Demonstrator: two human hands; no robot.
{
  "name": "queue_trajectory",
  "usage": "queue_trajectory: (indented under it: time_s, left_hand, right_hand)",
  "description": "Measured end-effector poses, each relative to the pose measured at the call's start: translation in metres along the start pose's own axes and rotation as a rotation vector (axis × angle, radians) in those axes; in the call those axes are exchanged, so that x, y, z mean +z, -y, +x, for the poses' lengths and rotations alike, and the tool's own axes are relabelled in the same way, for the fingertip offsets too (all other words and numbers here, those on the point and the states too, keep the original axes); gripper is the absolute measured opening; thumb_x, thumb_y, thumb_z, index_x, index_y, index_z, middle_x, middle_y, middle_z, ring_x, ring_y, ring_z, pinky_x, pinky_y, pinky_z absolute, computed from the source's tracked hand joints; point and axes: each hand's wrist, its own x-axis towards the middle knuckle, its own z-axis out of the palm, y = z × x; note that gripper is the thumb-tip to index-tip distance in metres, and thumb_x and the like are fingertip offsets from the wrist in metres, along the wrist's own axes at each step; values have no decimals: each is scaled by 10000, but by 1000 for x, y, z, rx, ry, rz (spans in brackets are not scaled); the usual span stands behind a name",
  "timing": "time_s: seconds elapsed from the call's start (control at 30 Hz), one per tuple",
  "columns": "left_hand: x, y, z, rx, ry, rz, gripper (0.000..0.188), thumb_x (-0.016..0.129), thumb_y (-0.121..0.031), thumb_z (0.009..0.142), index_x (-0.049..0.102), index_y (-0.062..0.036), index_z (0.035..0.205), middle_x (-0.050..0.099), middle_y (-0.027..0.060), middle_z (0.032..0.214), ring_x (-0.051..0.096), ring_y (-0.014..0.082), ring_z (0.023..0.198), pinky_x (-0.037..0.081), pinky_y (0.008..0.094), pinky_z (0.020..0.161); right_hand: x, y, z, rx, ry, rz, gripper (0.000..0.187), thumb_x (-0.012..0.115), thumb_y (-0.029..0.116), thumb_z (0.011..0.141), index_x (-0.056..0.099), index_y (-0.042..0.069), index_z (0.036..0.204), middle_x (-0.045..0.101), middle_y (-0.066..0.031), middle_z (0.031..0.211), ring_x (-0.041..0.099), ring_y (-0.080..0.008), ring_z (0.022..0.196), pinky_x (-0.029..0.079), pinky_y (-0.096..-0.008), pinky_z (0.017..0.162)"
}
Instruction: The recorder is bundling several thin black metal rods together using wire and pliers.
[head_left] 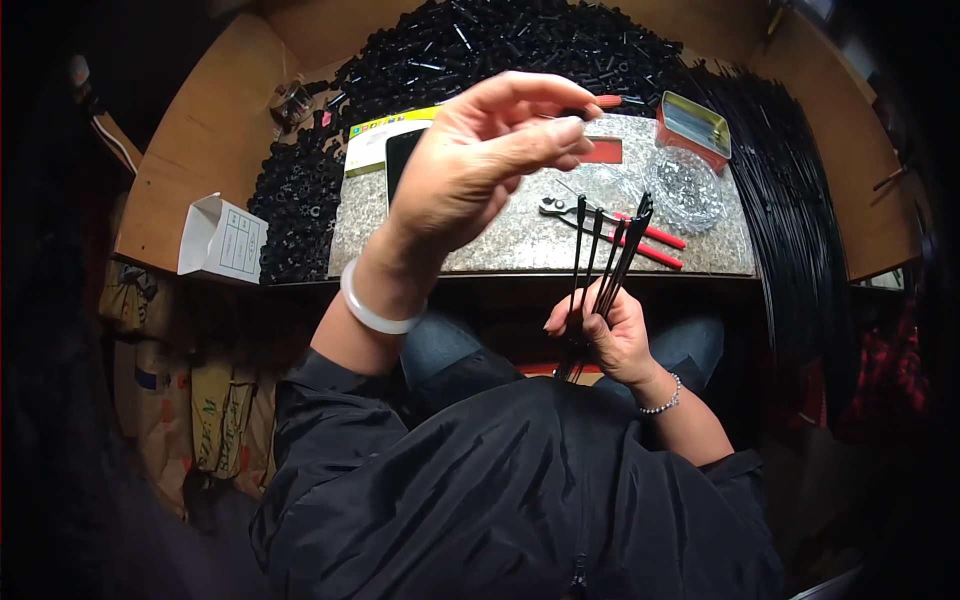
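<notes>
Left hand high above board edge

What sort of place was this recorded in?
Probably a small-parts assembly workbench: a large heap of small black parts, long thin black strands draped over the edge, and red-handled pliers on a speckled board.

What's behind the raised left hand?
Behind the left hand, a strip of dark panel and some speckled board show. The hand covers what lies between, so the panel's full shape can't be seen.
</notes>
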Motion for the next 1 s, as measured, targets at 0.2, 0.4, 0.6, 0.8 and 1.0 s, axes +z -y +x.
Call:
queue_trajectory:
  time_s: [0.2, 0.4, 0.6, 0.8, 1.0]
  left_hand:
    - [22, 12, 4, -136, 35, -115, 321, 544, -37, 883, 539, -3, 1202, 599, 166, 1138, 606, 168, 940, 488, 264, 815]
    - [27, 15, -5, -181, -15, -193, 326, 531, -24, 873, 531, 66, 1186, 589, 187, 1141, 595, 176, 966, 483, 274, 868]
    - [32, 16, -6, -169, -19, -207, 296, 532, -8, 863, 553, 60, 1151, 594, 189, 1123, 607, 183, 980, 488, 288, 897]
    - [34, 21, -7, -140, -45, -124, 270, 518, -39, 899, 544, 42, 1156, 579, 206, 1154, 612, 184, 975, 496, 285, 889]
    - [34, 20, -7, -133, -22, -241, 275, 507, -48, 913, 535, 45, 1170, 571, 214, 1163, 623, 200, 968, 503, 295, 890]
  right_hand:
    - [0, 7, -3, 17, -64, -25, 296, 591, 310, 888, 522, 23, 912, 627, -108, 893, 577, -122, 787, 474, -257, 744]
    - [-1, 9, 1, 45, -70, -88, 339, 553, 370, 899, 432, 55, 880, 617, -161, 869, 584, -159, 760, 489, -285, 730]
    - [0, 6, 2, 37, -84, -41, 322, 571, 320, 903, 511, 12, 975, 632, -74, 868, 575, -103, 769, 467, -244, 741]
    - [0, 7, 3, 50, -92, -58, 316, 568, 319, 906, 516, 13, 964, 631, -74, 865, 572, -101, 766, 466, -246, 740]
    - [0, 7, 1, 42, -106, -62, 309, 554, 314, 916, 516, 11, 964, 629, -72, 860, 569, -99, 763, 465, -247, 739]
